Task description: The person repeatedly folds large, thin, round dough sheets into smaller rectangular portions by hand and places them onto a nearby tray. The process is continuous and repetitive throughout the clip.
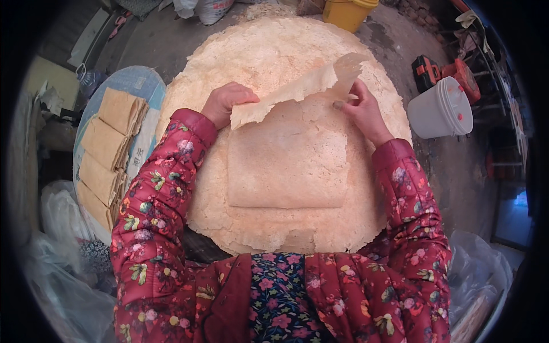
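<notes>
A large stack of thin round flatbread sheets (266, 55) lies in front of me. On its middle rests a folded rectangular sheet of flatbread (287, 167), whose far flap (296, 92) is raised and partly curled over. My left hand (231, 103) pinches the flap's left end between thumb and fingers. At the right end, my right hand (362, 107) holds the flap's edge near its curled corner, thumb towards the fingers. The flap's underside is partly hidden.
To the left, folded flatbread packets (103, 141) lie overlapped on a round board with a blue cover (128, 79). A white lidded bucket (439, 107) and a red and black case (426, 73) stand at the right. Beyond the stack is a yellow bucket (347, 15). Clear plastic sheeting (476, 274) lies at lower right.
</notes>
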`<state>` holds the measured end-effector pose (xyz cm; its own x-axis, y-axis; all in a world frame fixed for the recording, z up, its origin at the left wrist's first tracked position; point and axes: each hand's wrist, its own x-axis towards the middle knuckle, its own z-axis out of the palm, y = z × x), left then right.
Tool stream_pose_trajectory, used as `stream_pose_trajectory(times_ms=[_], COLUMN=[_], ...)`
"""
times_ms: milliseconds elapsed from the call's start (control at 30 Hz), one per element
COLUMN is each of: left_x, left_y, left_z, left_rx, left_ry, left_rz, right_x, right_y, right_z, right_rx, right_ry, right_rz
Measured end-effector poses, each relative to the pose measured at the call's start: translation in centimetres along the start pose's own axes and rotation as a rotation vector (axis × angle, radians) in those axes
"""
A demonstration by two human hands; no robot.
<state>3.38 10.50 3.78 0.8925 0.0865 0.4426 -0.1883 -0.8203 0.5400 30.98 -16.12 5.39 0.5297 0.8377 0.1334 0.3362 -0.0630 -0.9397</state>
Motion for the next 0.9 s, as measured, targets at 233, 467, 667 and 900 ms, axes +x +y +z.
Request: stream_pose_trajectory(times_ms=[233, 467, 667, 900], left_x=[-0.4, -0.4, 0.0, -0.2], left_y=[0.9, 0.8, 1.3, 2.0], left_z=[-0.1, -0.7, -1.7, -2.9], left_rx=[0.063, 0.221, 0.333, 0.520], left_ry=[0.004, -0.037, -0.151, -0.381], left_rz=[0.070, 0.244, 0.350, 0.334], right_x=[-0.1, -1.7, -2.2, -2.5], right_y=[1.2, -0.2, -1.4, -1.9], right_z=[-0.7, -0.8, -1.1, -1.1], right_rx=[-0.347, -0.532, -0.977, -0.935], right_ry=[-0.154, -0.230, -0.343, -0.469], right_rz=[-0.135, -0.601, -1.001, -0.903])
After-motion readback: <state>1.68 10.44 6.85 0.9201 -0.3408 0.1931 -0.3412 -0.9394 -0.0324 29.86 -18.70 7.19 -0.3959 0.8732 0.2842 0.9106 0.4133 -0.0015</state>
